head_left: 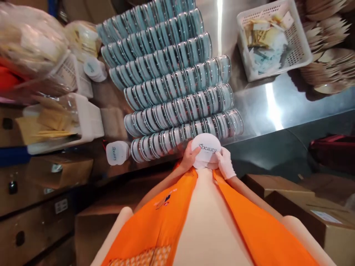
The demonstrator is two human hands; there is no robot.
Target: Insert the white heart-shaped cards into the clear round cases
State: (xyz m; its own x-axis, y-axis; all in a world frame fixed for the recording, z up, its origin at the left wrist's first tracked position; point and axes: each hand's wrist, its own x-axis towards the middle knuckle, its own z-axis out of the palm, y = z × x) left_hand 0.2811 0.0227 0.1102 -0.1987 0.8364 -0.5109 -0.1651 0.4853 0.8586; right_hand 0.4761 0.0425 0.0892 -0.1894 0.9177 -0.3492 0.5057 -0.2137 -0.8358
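Observation:
Between my two hands is a white rounded card (206,145) printed "Sbeauty", with more white cards showing below it. My bare left hand (189,156) grips the card's left side, thumb on the front. On the right edge, my right hand (225,162) in a white glove pinches the card. Just beyond my hands, several slanting rows of clear round containers (177,136) with white inside stand on edge on the metal table (249,125). A stack of similar printed cards (117,153) lies left of the nearest row.
A white perforated basket (302,48) holding packets stands at the back right, beside stacked pale brown scoop-like pieces (332,70). To the left are a white bin (93,118) with brown packets, another card stack (95,69) and plastic bags (33,40). Cardboard boxes (307,218) sit below the table.

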